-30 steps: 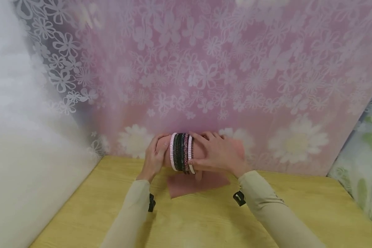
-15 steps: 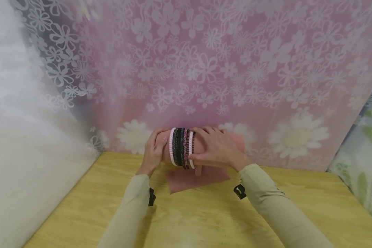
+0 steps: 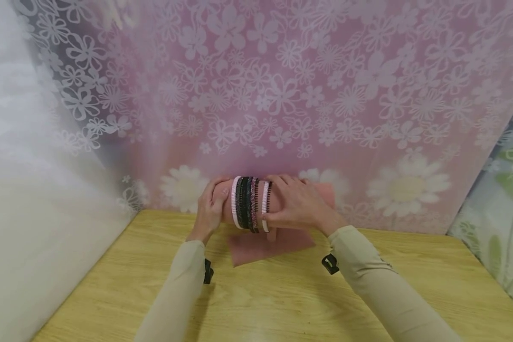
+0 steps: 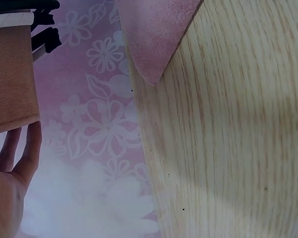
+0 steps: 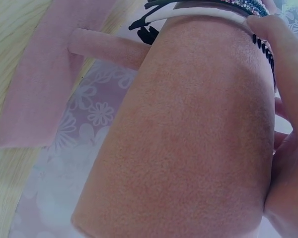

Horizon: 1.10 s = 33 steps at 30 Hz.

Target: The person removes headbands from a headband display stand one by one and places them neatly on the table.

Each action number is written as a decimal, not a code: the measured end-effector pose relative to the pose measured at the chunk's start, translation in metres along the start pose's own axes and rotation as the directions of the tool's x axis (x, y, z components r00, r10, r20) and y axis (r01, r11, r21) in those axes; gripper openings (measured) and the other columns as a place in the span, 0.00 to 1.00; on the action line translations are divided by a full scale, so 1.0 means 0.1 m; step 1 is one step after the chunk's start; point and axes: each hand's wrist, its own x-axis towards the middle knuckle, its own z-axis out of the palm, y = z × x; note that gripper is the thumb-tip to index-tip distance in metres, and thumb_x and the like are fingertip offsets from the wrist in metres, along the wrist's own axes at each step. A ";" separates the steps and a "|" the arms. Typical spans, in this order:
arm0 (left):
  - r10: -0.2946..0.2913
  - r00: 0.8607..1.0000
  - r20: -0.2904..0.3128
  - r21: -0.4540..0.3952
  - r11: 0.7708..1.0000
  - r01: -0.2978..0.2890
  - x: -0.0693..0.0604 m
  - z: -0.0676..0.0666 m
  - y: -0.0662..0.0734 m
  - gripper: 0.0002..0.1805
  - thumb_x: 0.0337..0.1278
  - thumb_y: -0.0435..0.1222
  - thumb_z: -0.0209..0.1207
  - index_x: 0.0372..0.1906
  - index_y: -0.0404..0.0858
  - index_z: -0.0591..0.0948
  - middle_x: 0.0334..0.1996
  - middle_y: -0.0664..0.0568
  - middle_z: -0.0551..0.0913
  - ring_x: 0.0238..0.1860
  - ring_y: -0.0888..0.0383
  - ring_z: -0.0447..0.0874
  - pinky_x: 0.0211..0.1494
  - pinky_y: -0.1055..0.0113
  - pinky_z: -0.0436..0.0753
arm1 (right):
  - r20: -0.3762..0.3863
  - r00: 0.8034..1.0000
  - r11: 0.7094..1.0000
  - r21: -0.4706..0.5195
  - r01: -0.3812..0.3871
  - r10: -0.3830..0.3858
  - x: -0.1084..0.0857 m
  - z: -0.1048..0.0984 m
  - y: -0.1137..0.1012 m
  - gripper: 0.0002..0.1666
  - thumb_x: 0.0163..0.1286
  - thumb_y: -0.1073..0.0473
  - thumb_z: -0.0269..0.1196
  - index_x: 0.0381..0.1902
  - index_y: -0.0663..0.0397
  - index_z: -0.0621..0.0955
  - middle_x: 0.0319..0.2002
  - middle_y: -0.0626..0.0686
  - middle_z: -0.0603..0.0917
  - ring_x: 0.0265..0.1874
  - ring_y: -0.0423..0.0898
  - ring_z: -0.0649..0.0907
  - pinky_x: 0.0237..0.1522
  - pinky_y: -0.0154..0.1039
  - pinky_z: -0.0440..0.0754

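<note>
A pink plush headband stand, with a thick horizontal roll on a short post above a flat base, carries several headbands. My left hand grips the roll's left end, thumb in front. Beside it sit a ribbed pale-pink headband, dark headbands and a glittery multicoloured one, close together. My right hand reaches over the roll from the right and holds a white toothed headband at its edge; the right wrist view shows a fingertip on its band. A small gap separates it from the glittery one.
The stand rests on a yellow wood-grain table, near its back edge. Behind rises a pink flowered curtain. A white sheet borders the left side and a leaf-patterned sheet the right.
The white headband under my right hand has slid slightly right along the roll, widening the gap to the glittery one. My left hand keeps its grip. The head view has shifted slightly.
</note>
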 end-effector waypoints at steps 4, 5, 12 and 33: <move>0.004 1.000 0.001 0.001 1.000 -0.004 -0.02 -0.01 0.00 0.20 0.73 0.48 0.50 0.64 0.51 0.79 0.65 0.54 0.80 0.66 0.51 0.77 0.71 0.48 0.71 | -0.012 1.000 1.000 0.012 0.003 -0.003 -0.02 0.01 0.00 0.58 0.53 0.25 0.69 0.75 0.42 0.65 0.70 0.51 0.74 0.70 0.53 0.74 0.68 0.64 0.69; -0.001 1.000 0.001 -0.002 1.000 0.001 -0.02 -0.01 0.00 0.20 0.73 0.48 0.50 0.64 0.51 0.79 0.65 0.54 0.80 0.65 0.51 0.77 0.70 0.48 0.72 | -0.017 1.000 1.000 0.014 0.007 -0.007 -0.02 0.01 0.00 0.57 0.53 0.26 0.70 0.75 0.43 0.66 0.70 0.51 0.74 0.69 0.52 0.74 0.68 0.64 0.69; -0.017 1.000 -0.009 -0.012 1.000 0.016 -0.03 -0.01 -0.03 0.20 0.73 0.48 0.50 0.63 0.53 0.79 0.65 0.54 0.80 0.66 0.50 0.77 0.71 0.47 0.72 | -0.038 0.999 1.000 -0.007 0.028 -0.028 -0.04 0.03 0.01 0.56 0.53 0.24 0.69 0.72 0.46 0.68 0.67 0.52 0.77 0.67 0.53 0.76 0.67 0.63 0.71; -0.012 1.000 0.000 -0.001 1.000 0.012 -0.02 -0.01 0.00 0.19 0.74 0.49 0.50 0.63 0.55 0.79 0.65 0.54 0.80 0.65 0.51 0.78 0.70 0.48 0.73 | -0.037 0.998 0.999 -0.023 0.042 -0.043 -0.07 -0.05 0.04 0.56 0.54 0.27 0.70 0.74 0.47 0.69 0.67 0.54 0.77 0.68 0.54 0.76 0.67 0.63 0.72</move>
